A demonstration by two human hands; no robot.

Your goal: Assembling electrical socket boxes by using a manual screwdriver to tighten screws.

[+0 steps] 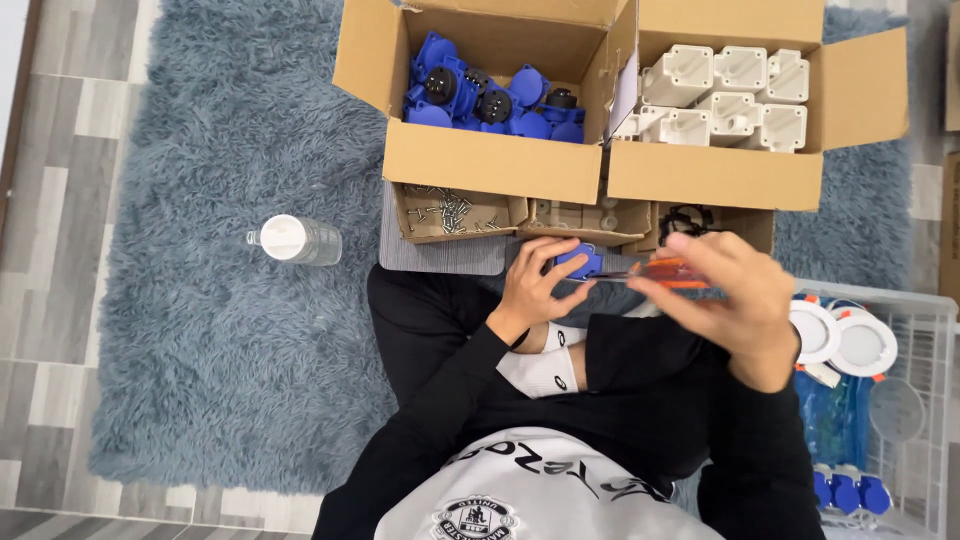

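The floor [60,200] is grey plank-patterned tile, and a shaggy blue-grey rug [230,350] covers most of it. The person sits on the rug with legs folded, in black clothing and white socks [545,370].

Ahead of the knees stand two open cardboard boxes side by side. The left box [490,160] holds blue sockets [490,100] with black centres; the right box [715,175] holds white plastic housings [730,95]. Just in front of them lie shallow cardboard trays, one with loose screws [445,212]. A clear plastic bottle [295,240] with a white cap lies on its side on the rug, well apart to the left. At the right edge a white wire basket [925,330] holds round white and blue parts.

The left hand [535,285] is raised above the lap, fingers curled closed around a small blue part [580,262]. The right hand [735,295] is just beside it, palm turned down, fingers pinched on the orange handle of a screwdriver [665,272], whose shaft points left to the blue part.
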